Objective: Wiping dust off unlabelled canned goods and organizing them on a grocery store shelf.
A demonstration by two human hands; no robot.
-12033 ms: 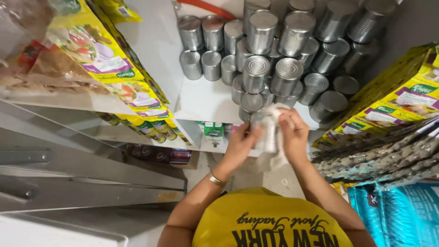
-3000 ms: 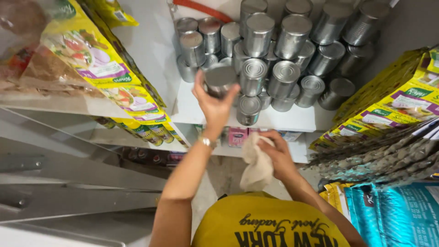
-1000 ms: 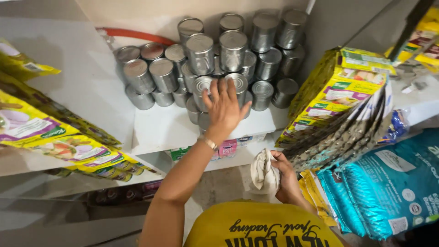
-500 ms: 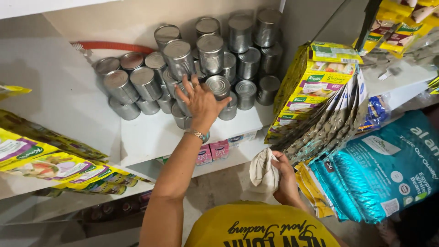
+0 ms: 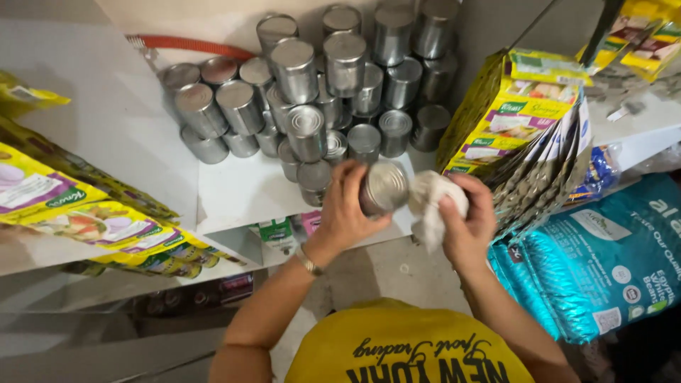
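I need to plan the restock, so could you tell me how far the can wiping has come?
Done: unclear; the stacked tins on the white shelf look alike. In hand: the left hand holds one can, and the right hand presses a cloth beside it. Left: cannot tell.

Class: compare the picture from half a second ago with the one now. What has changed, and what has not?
The left hand has taken a can off the stack of cans and drawn it toward the body. The right hand has raised its cloth to it. The stack and packets stay put.
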